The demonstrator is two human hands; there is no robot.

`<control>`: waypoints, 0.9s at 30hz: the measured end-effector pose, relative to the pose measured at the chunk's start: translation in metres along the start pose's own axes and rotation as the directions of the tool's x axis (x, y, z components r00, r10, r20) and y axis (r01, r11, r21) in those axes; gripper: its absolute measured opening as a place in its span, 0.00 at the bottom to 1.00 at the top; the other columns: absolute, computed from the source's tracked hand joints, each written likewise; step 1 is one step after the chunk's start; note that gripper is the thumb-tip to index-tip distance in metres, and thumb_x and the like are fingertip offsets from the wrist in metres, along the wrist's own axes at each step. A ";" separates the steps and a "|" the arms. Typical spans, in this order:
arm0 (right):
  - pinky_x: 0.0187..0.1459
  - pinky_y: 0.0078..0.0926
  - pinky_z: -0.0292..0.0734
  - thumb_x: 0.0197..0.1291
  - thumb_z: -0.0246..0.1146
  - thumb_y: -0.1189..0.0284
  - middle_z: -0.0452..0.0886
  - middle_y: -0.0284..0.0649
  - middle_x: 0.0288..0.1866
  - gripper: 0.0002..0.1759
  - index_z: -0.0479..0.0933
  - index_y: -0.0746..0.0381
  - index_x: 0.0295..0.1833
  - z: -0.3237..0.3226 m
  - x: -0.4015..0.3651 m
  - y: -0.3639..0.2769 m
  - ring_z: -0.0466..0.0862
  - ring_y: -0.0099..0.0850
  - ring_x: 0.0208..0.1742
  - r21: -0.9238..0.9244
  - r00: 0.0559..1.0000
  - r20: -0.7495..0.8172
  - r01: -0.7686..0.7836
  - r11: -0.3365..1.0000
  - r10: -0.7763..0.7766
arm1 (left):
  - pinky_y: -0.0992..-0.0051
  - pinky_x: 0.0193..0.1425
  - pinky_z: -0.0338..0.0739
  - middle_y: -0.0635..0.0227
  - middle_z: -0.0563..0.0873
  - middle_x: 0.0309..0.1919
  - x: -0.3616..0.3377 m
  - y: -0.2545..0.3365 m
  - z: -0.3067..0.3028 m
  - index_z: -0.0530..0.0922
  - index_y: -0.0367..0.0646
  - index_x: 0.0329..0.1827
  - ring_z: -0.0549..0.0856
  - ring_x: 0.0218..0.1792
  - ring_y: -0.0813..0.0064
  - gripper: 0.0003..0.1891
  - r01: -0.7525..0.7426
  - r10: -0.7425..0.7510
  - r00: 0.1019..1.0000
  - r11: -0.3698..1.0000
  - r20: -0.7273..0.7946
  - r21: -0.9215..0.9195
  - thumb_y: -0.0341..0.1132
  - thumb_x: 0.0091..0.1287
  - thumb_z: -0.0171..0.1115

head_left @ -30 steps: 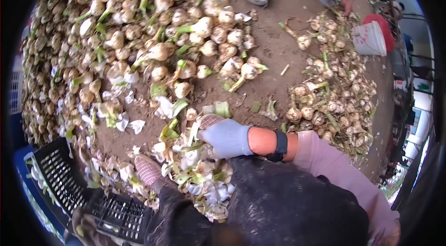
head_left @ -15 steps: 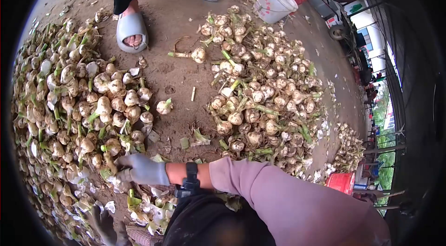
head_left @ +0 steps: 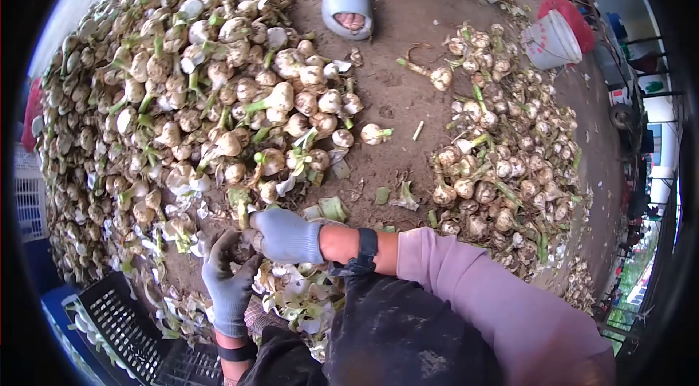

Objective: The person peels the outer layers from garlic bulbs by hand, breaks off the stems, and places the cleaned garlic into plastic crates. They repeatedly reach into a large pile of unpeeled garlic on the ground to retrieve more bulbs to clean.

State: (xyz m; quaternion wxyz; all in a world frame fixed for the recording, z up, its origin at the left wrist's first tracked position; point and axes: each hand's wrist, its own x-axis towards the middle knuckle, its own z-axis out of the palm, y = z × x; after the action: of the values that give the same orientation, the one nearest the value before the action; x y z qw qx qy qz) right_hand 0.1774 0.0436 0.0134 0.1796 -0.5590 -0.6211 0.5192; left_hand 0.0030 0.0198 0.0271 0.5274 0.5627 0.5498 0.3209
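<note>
My left hand [head_left: 229,280], in a grey glove with dark, soiled fingers, is closed at the lower middle of the head view. My right hand [head_left: 287,235], gloved in grey too, meets it from the right with its fingers curled in. Between them is a garlic bulb [head_left: 241,250], mostly hidden by the fingers, with its stem [head_left: 242,215] pointing up and away. Just beyond my hands spreads a large pile of garlic bulbs [head_left: 218,116] with cut stems. Pale peelings and leaf scraps [head_left: 298,288] lie beneath my hands.
Another garlic heap [head_left: 510,167] lies to the right across bare soil [head_left: 378,160]. A black crate [head_left: 124,328] stands at lower left. At the top, a person's sandalled foot [head_left: 347,11] is close to the big pile. A white bucket [head_left: 551,40] stands at upper right.
My right hand has drawn back from the pile's edge, and my left hand has come up to meet it around the garlic. The view has swung left, bringing the black crate into sight.
</note>
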 end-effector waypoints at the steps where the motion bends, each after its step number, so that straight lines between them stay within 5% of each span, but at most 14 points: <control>1: 0.42 0.47 0.76 0.63 0.58 0.61 0.81 0.57 0.32 0.18 0.77 0.68 0.38 0.004 0.001 0.006 0.82 0.55 0.39 -0.022 1.000 -0.006 -0.004 1.000 0.004 | 0.76 0.58 0.72 0.64 0.77 0.52 0.000 0.003 -0.002 0.76 0.32 0.55 0.78 0.51 0.75 0.29 -0.020 0.020 1.000 0.999 0.012 0.030 0.20 0.47 0.75; 3: 0.39 0.48 0.76 0.60 0.59 0.63 0.81 0.56 0.29 0.15 0.77 0.66 0.38 0.006 0.000 0.012 0.82 0.55 0.36 0.005 0.995 -0.069 0.077 0.997 -0.077 | 0.75 0.55 0.76 0.66 0.79 0.52 0.000 -0.017 -0.006 0.75 0.33 0.55 0.79 0.52 0.75 0.29 0.077 -0.075 0.997 0.948 0.021 -0.309 0.20 0.47 0.75; 6: 0.36 0.47 0.76 0.57 0.60 0.64 0.81 0.53 0.28 0.13 0.78 0.63 0.41 -0.003 -0.007 0.002 0.82 0.53 0.33 -0.153 0.984 -0.108 0.122 0.981 -0.139 | 0.82 0.31 0.75 0.67 0.80 0.50 -0.001 -0.003 -0.006 0.74 0.40 0.59 0.80 0.38 0.80 0.21 0.241 -0.199 0.968 0.561 0.154 -0.792 0.30 0.63 0.66; 8: 0.35 0.45 0.77 0.56 0.62 0.67 0.81 0.51 0.29 0.13 0.78 0.62 0.44 0.002 -0.011 0.005 0.82 0.52 0.32 -0.261 0.944 -0.190 0.215 0.941 -0.269 | 0.84 0.27 0.69 0.67 0.83 0.40 0.001 -0.003 0.002 0.65 0.42 0.66 0.78 0.27 0.82 0.23 0.272 -0.319 0.939 0.447 0.133 -0.852 0.34 0.70 0.58; 10: 0.40 0.38 0.79 0.60 0.62 0.70 0.84 0.51 0.35 0.14 0.78 0.61 0.52 0.010 -0.008 0.011 0.85 0.43 0.37 -0.005 0.936 -0.258 0.247 0.969 -0.240 | 0.84 0.28 0.70 0.67 0.82 0.43 0.000 -0.014 0.001 0.65 0.40 0.66 0.78 0.28 0.82 0.25 0.254 -0.290 0.948 0.444 0.131 -0.859 0.39 0.70 0.60; 11: 0.47 0.28 0.78 0.65 0.61 0.70 0.85 0.44 0.42 0.15 0.77 0.62 0.56 0.024 0.000 0.027 0.85 0.29 0.42 0.447 0.981 -0.158 0.170 0.879 -0.109 | 0.83 0.29 0.71 0.67 0.82 0.45 0.000 -0.014 0.001 0.64 0.40 0.67 0.78 0.29 0.81 0.26 0.227 -0.287 0.953 0.471 0.095 -0.852 0.39 0.69 0.62; 13: 0.51 0.22 0.75 0.67 0.61 0.72 0.84 0.35 0.46 0.14 0.77 0.65 0.56 0.000 0.002 0.005 0.80 0.20 0.46 0.767 0.990 0.141 -0.107 0.633 -0.002 | 0.80 0.38 0.77 0.66 0.79 0.51 0.002 -0.012 -0.002 0.64 0.39 0.68 0.81 0.38 0.79 0.33 0.183 -0.149 0.983 0.702 0.109 -0.688 0.35 0.63 0.70; 15: 0.50 0.19 0.76 0.65 0.63 0.74 0.83 0.34 0.45 0.14 0.78 0.66 0.54 0.000 0.009 0.014 0.80 0.20 0.46 0.757 0.973 0.232 -0.173 0.631 -0.012 | 0.77 0.57 0.76 0.66 0.72 0.63 0.002 -0.012 0.004 0.65 0.40 0.68 0.80 0.52 0.76 0.38 0.052 -0.049 0.999 0.909 0.018 -0.412 0.29 0.55 0.75; 17: 0.48 0.19 0.77 0.63 0.62 0.77 0.83 0.33 0.44 0.13 0.78 0.66 0.53 -0.001 0.008 0.016 0.81 0.19 0.45 0.753 0.965 0.263 -0.187 0.631 -0.027 | 0.78 0.51 0.78 0.66 0.75 0.59 -0.003 -0.022 0.002 0.64 0.39 0.69 0.80 0.49 0.78 0.38 0.014 -0.015 1.000 0.979 -0.006 -0.205 0.30 0.55 0.75; 19: 0.46 0.24 0.78 0.60 0.63 0.77 0.85 0.40 0.44 0.16 0.78 0.67 0.54 0.011 0.009 0.034 0.83 0.25 0.44 0.734 0.956 0.293 -0.211 0.645 -0.021 | 0.83 0.24 0.73 0.65 0.82 0.45 -0.009 -0.006 -0.002 0.62 0.40 0.70 0.82 0.28 0.80 0.34 0.257 -0.246 0.963 0.739 0.106 -0.623 0.47 0.66 0.65; 21: 0.47 0.28 0.78 0.57 0.64 0.74 0.84 0.49 0.44 0.20 0.76 0.70 0.55 0.018 0.001 0.029 0.85 0.35 0.46 0.289 0.983 0.004 0.175 0.941 -0.184 | 0.85 0.20 0.68 0.64 0.82 0.42 -0.008 -0.014 -0.013 0.62 0.42 0.71 0.79 0.22 0.79 0.36 0.351 -0.304 0.935 0.718 0.183 -0.602 0.59 0.70 0.53; 22: 0.50 0.31 0.78 0.55 0.66 0.73 0.83 0.56 0.45 0.23 0.75 0.71 0.56 0.007 -0.007 0.016 0.84 0.42 0.49 0.090 0.994 0.031 0.103 0.991 -0.106 | 0.84 0.19 0.67 0.65 0.82 0.42 -0.008 -0.005 -0.009 0.61 0.43 0.71 0.77 0.20 0.79 0.38 0.370 -0.342 0.926 0.731 0.161 -0.574 0.65 0.70 0.45; 25: 0.51 0.29 0.77 0.56 0.63 0.77 0.84 0.50 0.46 0.20 0.76 0.70 0.55 0.019 -0.004 0.021 0.84 0.37 0.49 0.273 0.981 -0.124 0.180 0.945 -0.151 | 0.79 0.30 0.77 0.66 0.80 0.44 -0.006 -0.015 -0.004 0.56 0.45 0.74 0.82 0.31 0.77 0.39 0.209 -0.184 0.977 0.785 0.104 -0.584 0.64 0.69 0.48; 27: 0.51 0.26 0.76 0.62 0.62 0.79 0.84 0.41 0.46 0.12 0.76 0.69 0.51 0.012 -0.005 0.014 0.83 0.28 0.47 0.543 0.993 0.043 0.068 0.837 -0.108 | 0.77 0.46 0.80 0.64 0.77 0.52 -0.005 -0.016 -0.003 0.53 0.42 0.75 0.81 0.47 0.74 0.42 0.141 -0.137 0.990 0.935 0.036 -0.324 0.52 0.66 0.64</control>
State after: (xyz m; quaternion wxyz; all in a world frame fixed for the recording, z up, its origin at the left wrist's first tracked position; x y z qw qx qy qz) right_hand 0.1764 0.0316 -0.0013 0.3311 -0.4378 -0.4808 0.6838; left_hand -0.0051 0.0129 0.0137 0.6380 0.4295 0.5243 0.3656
